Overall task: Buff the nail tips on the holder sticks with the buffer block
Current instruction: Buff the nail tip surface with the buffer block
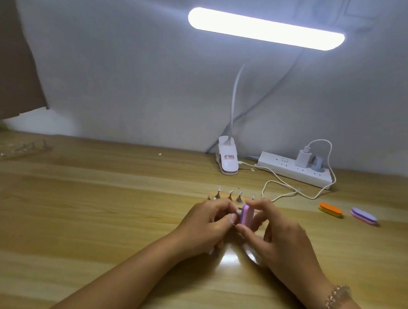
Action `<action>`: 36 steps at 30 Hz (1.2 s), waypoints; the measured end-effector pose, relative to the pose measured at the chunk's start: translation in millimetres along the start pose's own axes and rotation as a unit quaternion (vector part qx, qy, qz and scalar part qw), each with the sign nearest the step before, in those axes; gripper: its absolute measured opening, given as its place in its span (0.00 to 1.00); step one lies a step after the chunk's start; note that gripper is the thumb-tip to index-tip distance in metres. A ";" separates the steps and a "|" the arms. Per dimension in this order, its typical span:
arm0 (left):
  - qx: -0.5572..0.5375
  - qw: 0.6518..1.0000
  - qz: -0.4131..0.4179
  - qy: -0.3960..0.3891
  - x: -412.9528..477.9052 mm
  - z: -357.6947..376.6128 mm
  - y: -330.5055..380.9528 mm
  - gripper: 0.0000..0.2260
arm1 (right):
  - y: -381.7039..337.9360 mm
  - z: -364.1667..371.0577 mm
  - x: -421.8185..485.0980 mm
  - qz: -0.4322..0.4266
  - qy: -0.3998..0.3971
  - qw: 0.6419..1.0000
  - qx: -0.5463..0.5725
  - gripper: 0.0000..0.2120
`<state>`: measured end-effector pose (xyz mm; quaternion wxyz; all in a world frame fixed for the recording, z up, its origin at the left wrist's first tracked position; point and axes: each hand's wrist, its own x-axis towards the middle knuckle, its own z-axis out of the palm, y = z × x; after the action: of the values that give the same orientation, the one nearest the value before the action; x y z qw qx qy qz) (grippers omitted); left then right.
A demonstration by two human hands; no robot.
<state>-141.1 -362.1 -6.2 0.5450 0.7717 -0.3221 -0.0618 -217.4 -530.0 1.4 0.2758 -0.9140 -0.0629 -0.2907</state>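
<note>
Both forearms reach in from the lower edge and converge toward the middle. The left hand (208, 222) is curled, knuckles up, its thumb and fingertips pinched together at its right side. The right hand (274, 232) faces it, wrist bent inward, with a bead bracelet (334, 303) around that wrist; its thumb and forefinger form a closed grip on the buffer block (246, 215), the other fingers curled below

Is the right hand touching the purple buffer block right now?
Touching. The head view shows the right hand pinching the purple buffer block between thumb and fingers.
</note>
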 end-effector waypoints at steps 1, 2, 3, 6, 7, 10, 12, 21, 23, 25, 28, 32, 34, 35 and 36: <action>-0.003 1.000 0.001 0.002 0.5 -0.6 -0.3 0.11 | -0.6 -0.1 -1.2 -0.001 -0.025 1.000 -0.008 0.18; -0.008 1.000 0.003 0.004 1.0 -1.1 -0.3 0.11 | -1.3 -0.4 -1.8 -0.005 -0.038 0.999 -0.019 0.17; -0.013 1.000 0.004 0.006 1.1 -0.7 -0.3 0.11 | -2.0 -0.9 -2.3 -0.013 -0.037 0.999 -0.026 0.16; -0.026 1.000 0.008 0.013 1.4 0.5 -0.5 0.10 | -4.3 -0.7 -1.3 -0.017 0.020 1.000 0.004 0.12; -0.031 0.999 0.009 0.012 1.1 0.2 -1.2 0.10 | -4.3 0.3 -0.5 -0.008 0.029 0.999 0.020 0.10; -0.035 0.999 0.014 0.004 1.1 -0.1 -1.9 0.12 | -2.1 3.8 1.0 -0.001 -0.001 1.000 0.022 0.08; -0.046 0.999 0.015 -0.001 2.0 1.6 -2.2 0.11 | -1.6 4.2 0.5 0.010 -0.010 1.000 0.026 0.10; -0.009 0.999 0.047 0.009 0.9 1.8 2.1 0.11 | 0.9 -4.7 2.0 0.066 -0.018 0.990 0.127 0.08; -0.004 0.999 0.049 0.019 1.0 3.2 3.0 0.09 | -0.7 -4.9 2.0 0.053 -0.021 0.992 0.112 0.12; -0.002 0.998 0.054 0.032 1.2 3.5 2.3 0.04 | -1.9 -2.9 0.5 0.026 -0.022 0.996 0.083 0.13; 0.008 0.997 0.069 0.043 0.0 4.0 2.6 0.03 | -3.5 -0.1 -0.6 -0.024 -0.012 0.999 0.037 0.10; 0.066 0.992 0.090 0.061 -2.3 4.2 5.5 0.03 | -1.6 -0.9 0.5 -0.029 0.018 0.999 0.037 0.07; 0.110 0.985 0.091 0.093 -2.7 4.8 6.6 0.06 | -0.1 -0.6 1.0 -0.017 0.018 0.999 0.048 0.07; 0.126 0.981 0.088 0.118 -2.7 5.1 7.3 0.07 | 0.9 -0.6 1.2 -0.009 0.020 0.998 0.052 0.07; 0.145 0.975 0.083 0.147 -2.6 4.7 7.6 0.08 | 2.2 -0.7 1.3 0.001 0.023 0.998 0.055 0.07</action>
<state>-148.5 -365.9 -2.0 0.4717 0.8136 -0.3073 0.1455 -216.1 -532.3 1.7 0.3271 -0.8908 -0.0712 -0.3072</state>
